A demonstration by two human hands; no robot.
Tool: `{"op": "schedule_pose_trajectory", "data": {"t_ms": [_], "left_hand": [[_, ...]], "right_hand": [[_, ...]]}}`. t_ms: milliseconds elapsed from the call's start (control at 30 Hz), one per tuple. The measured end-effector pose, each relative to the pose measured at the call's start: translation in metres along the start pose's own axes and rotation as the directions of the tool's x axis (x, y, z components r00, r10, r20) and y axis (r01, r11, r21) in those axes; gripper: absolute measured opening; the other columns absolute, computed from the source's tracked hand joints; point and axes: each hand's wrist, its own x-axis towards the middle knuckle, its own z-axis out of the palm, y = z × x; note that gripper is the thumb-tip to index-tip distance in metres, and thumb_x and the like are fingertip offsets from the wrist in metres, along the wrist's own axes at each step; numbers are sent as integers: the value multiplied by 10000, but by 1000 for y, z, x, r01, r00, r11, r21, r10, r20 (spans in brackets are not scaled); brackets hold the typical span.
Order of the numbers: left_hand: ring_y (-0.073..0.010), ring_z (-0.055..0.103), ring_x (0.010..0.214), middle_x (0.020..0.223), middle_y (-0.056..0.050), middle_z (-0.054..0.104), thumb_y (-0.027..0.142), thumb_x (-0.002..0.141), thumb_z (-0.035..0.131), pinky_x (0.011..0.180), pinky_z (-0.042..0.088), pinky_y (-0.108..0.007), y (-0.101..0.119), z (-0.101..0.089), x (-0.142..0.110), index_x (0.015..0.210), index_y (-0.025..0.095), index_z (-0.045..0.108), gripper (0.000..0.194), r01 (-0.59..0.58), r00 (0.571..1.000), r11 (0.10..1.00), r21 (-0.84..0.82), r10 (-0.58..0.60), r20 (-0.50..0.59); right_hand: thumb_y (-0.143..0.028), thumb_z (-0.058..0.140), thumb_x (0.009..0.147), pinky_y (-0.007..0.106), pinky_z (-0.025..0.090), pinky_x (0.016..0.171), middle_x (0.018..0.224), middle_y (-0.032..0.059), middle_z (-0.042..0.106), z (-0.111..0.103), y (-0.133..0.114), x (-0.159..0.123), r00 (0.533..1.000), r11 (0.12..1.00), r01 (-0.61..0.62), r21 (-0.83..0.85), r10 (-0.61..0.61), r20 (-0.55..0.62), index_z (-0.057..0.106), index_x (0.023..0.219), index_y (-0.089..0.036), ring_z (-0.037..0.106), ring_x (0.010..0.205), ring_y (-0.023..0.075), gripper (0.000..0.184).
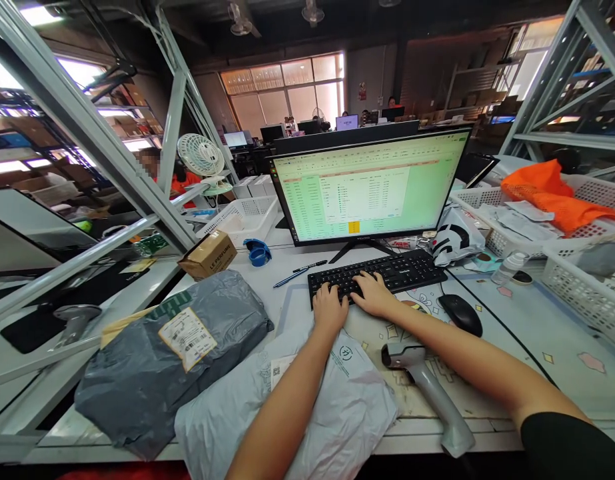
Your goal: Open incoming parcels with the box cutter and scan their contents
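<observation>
Both my hands rest on a black keyboard (397,268) in front of a monitor (370,190) showing a green spreadsheet with a dialog window. My left hand (330,305) lies on the keyboard's left end, fingers spread on the keys. Beside it, my right hand (373,293) covers the middle keys, fingers also spread. Neither hand holds anything. A grey barcode scanner (427,387) lies under my right forearm. A white mailer bag (337,407) lies under my left forearm, and a dark grey labelled parcel (172,353) sits to its left.
A black mouse (460,313) sits right of the keyboard. A small cardboard box (208,253), blue tape dispenser (258,252) and pens (300,272) lie left of it. White baskets (582,280) with orange cloth (557,193) stand right. Metal rack struts (112,160) cross the left; a person sits behind a fan (201,157).
</observation>
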Motion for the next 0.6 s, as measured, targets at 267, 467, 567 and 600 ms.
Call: {"op": "schedule_pose_trajectory", "data": {"t_ms": [267, 467, 567, 600], "left_hand": [[-310, 504, 1305, 1376, -147, 579, 337, 935, 599, 1093, 417, -448, -1, 3, 2, 1227, 180, 682, 342, 5, 999, 1000, -20, -5, -32], [-306, 528, 1272, 1399, -147, 571, 325, 937, 593, 1079, 431, -442, -2, 3, 2, 1271, 170, 665, 375, 3, 1000, 1000, -24, -3, -19], [-309, 530, 1267, 1400, -146, 569, 332, 947, 582, 1075, 435, -442, -3, 2, 3, 1283, 171, 663, 381, 13, 1000, 1000, -26, -13, -13], [-311, 518, 1282, 1402, -145, 567, 341, 953, 577, 1083, 429, -445, -3, 2, 4, 1284, 175, 664, 380, 17, 1000, 1000, -26, -17, -19]], "right_hand": [[-386, 514, 986, 576, 231, 1206, 1611, 163, 426, 2, 3, -12, 1000, 998, -15, -58, 14, -12, 630, 1378, -160, 268, 1537, 347, 468], [-394, 485, 993, 570, 212, 1221, 1539, 168, 523, 2, -1, -1, 999, 1000, 2, 1, -2, 33, 507, 1497, -130, 363, 1497, 318, 569], [-388, 467, 998, 539, 233, 1221, 1578, 155, 483, -1, 8, -2, 998, 999, -43, -12, 44, 42, 426, 1559, -140, 344, 1511, 299, 615], [-384, 464, 999, 537, 240, 1219, 1586, 153, 473, -3, 13, -4, 996, 997, -72, -31, 73, 41, 437, 1553, -143, 337, 1515, 299, 605]]}}
